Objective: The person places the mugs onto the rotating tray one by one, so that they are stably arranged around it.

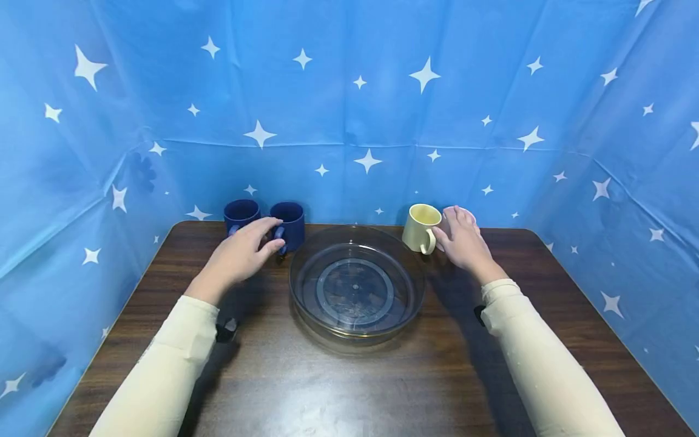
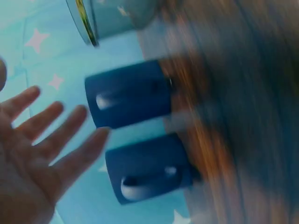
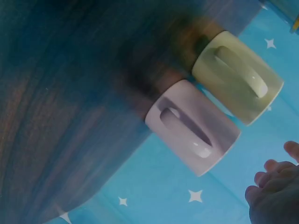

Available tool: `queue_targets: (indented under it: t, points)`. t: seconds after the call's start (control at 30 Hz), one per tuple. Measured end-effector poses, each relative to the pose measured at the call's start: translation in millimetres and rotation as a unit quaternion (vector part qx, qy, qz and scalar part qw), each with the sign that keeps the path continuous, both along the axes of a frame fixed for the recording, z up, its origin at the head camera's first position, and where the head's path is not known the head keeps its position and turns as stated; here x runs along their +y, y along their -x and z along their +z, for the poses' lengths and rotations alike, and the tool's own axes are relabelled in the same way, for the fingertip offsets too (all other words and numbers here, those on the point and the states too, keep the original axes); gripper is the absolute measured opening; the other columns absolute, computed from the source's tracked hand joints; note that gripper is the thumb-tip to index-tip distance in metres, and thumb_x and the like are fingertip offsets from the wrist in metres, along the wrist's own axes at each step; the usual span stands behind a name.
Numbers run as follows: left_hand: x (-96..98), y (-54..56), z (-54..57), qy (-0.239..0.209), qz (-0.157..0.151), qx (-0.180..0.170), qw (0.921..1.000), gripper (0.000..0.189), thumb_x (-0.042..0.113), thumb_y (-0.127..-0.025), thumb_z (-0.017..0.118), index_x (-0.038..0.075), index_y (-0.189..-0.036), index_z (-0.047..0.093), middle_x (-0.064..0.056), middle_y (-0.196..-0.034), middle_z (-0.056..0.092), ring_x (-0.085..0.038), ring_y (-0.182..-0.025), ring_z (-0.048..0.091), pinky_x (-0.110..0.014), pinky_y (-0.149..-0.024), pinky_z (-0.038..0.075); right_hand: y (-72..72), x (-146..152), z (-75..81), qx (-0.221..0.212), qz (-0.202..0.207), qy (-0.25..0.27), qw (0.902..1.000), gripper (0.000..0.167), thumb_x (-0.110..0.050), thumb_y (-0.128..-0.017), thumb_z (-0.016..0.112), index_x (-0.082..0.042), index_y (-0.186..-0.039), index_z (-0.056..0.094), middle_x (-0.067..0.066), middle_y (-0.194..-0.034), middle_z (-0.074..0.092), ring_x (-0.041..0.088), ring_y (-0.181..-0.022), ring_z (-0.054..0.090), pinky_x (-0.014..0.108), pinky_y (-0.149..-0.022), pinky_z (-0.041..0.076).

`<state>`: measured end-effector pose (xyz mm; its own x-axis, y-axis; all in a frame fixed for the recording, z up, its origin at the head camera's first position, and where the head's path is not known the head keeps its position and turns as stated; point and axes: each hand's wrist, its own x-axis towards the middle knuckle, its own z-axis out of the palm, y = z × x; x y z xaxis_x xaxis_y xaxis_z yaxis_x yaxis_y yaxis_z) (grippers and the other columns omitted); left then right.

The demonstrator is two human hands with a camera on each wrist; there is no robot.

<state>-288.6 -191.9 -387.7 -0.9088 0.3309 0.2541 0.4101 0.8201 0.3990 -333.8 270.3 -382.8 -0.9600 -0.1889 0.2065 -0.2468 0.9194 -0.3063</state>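
Two dark blue mugs stand side by side at the back left of the table: a left one (image 1: 240, 211) and a right one (image 1: 292, 227). My left hand (image 1: 243, 252) is in front of them, its fingers spread and nearly straight (image 2: 28, 163), holding nothing. At the back right a pale yellow mug (image 1: 417, 230) stands beside a pink mug (image 3: 187, 126). The head view shows my right hand (image 1: 463, 240) over the pink mug, hiding most of it. In the right wrist view, loosely bent fingers (image 3: 275, 179) sit apart from both mugs. All mug handles face the near side.
Between the mug pairs, a large round clear glass dish (image 1: 355, 334) sits on the dark wooden table (image 1: 349, 394). Blue star-patterned cloth (image 1: 349, 91) hangs behind the table and along both sides.
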Motion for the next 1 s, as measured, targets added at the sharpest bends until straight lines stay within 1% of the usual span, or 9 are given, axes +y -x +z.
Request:
queue_targets:
  t: [0.1, 0.2, 0.27, 0.33, 0.43, 0.53, 0.7, 0.9, 1.0]
  points:
    - [4.4, -3.3, -7.2, -0.013, -0.053, -0.059, 0.9967, 0.063, 0.039, -0.106, 0.054, 0.007, -0.157, 0.036, -0.022, -0.159, 0.036, -0.042, -0.138, 0.046, -0.059, -0.113, 0.033, 0.6, 1.6, -3.6, -0.004, 0.0, 0.005, 1.0, 0.062, -0.031, -0.109, 0.043, 0.008, -0.155, 0.027, 0.034, -0.16, 0.02, 0.049, -0.15, 0.016, 0.066, -0.118, 0.015]
    - [8.3, -5.7, -17.7, -0.019, -0.093, -0.1, 0.9904, 0.07, 0.038, -0.104, 0.058, 0.003, -0.158, 0.03, -0.026, -0.16, 0.031, -0.045, -0.142, 0.039, -0.06, -0.115, 0.03, 2.0, 3.8, -7.7, -0.006, -0.002, 0.018, 0.9998, 0.062, -0.03, -0.109, 0.044, 0.007, -0.156, 0.026, 0.034, -0.16, 0.021, 0.048, -0.15, 0.018, 0.066, -0.117, 0.015]
    - [10.4, -6.9, -26.1, -0.02, -0.108, -0.12, 0.9866, 0.075, 0.037, -0.102, 0.061, 0.002, -0.159, 0.027, -0.027, -0.161, 0.029, -0.046, -0.145, 0.034, -0.061, -0.115, 0.029, 2.8, 6.3, -10.0, -0.007, -0.006, 0.035, 0.9994, 0.061, -0.03, -0.109, 0.044, 0.007, -0.155, 0.028, 0.033, -0.16, 0.021, 0.048, -0.15, 0.018, 0.067, -0.117, 0.015]
    - [12.5, -6.7, -34.1, -0.022, -0.117, -0.137, 0.9834, 0.079, 0.035, -0.1, 0.065, 0.001, -0.159, 0.025, -0.028, -0.16, 0.031, -0.047, -0.143, 0.036, -0.061, -0.114, 0.031, 3.3, 10.0, -11.9, -0.009, -0.017, 0.054, 0.9984, 0.061, -0.03, -0.109, 0.045, 0.006, -0.155, 0.029, 0.032, -0.161, 0.021, 0.05, -0.149, 0.019, 0.066, -0.117, 0.016]
    - [15.4, -7.5, -41.5, -0.028, -0.12, -0.166, 0.9784, 0.086, 0.03, -0.096, 0.072, 0.002, -0.16, 0.021, -0.029, -0.159, 0.031, -0.047, -0.142, 0.038, -0.06, -0.114, 0.032, 2.1, 17.2, -15.0, -0.011, -0.048, 0.074, 0.996, 0.062, -0.031, -0.109, 0.044, 0.007, -0.155, 0.029, 0.03, -0.162, 0.02, 0.053, -0.147, 0.021, 0.066, -0.117, 0.018]
    - [17.1, -9.8, -44.0, -0.031, -0.121, -0.184, 0.9748, 0.092, 0.029, -0.094, 0.074, 0.003, -0.161, 0.019, -0.03, -0.158, 0.031, -0.047, -0.142, 0.038, -0.061, -0.113, 0.032, 0.1, 23.4, -19.2, -0.007, -0.083, 0.084, 0.993, 0.062, -0.03, -0.109, 0.044, 0.008, -0.155, 0.029, 0.03, -0.161, 0.024, 0.054, -0.144, 0.027, 0.064, -0.116, 0.024]
    - [15.0, -12.6, -45.7, -0.03, -0.118, -0.185, 0.9752, 0.095, 0.033, -0.094, 0.073, 0.004, -0.163, 0.014, -0.03, -0.158, 0.032, -0.046, -0.143, 0.036, -0.06, -0.114, 0.031, -1.6, 28.3, -26.6, 0.001, -0.129, 0.099, 0.9868, 0.057, -0.026, -0.109, 0.043, 0.011, -0.15, 0.034, 0.032, -0.153, 0.036, 0.052, -0.139, 0.037, 0.062, -0.112, 0.032]
    - [13.6, -12.4, -46.9, -0.033, -0.118, -0.192, 0.9736, 0.099, 0.039, -0.095, 0.072, 0.004, -0.163, 0.009, -0.029, -0.158, 0.032, -0.045, -0.144, 0.036, -0.059, -0.114, 0.032, -1.8, 30.5, -33.0, -0.026, -0.197, 0.109, 0.974, 0.055, -0.03, -0.109, 0.043, 0.01, -0.146, 0.041, 0.035, -0.146, 0.045, 0.051, -0.135, 0.043, 0.061, -0.109, 0.037]
    - [13.4, -12.9, -46.6, -0.04, -0.112, -0.207, 0.971, 0.1, 0.039, -0.095, 0.072, 0.008, -0.164, 0.007, -0.027, -0.16, 0.031, -0.043, -0.145, 0.034, -0.058, -0.115, 0.031, 0.1, 31.2, -37.8, -0.032, -0.207, 0.116, 0.9709, 0.049, -0.028, -0.108, 0.046, 0.008, -0.139, 0.053, 0.033, -0.134, 0.057, 0.049, -0.123, 0.055, 0.06, -0.1, 0.045]
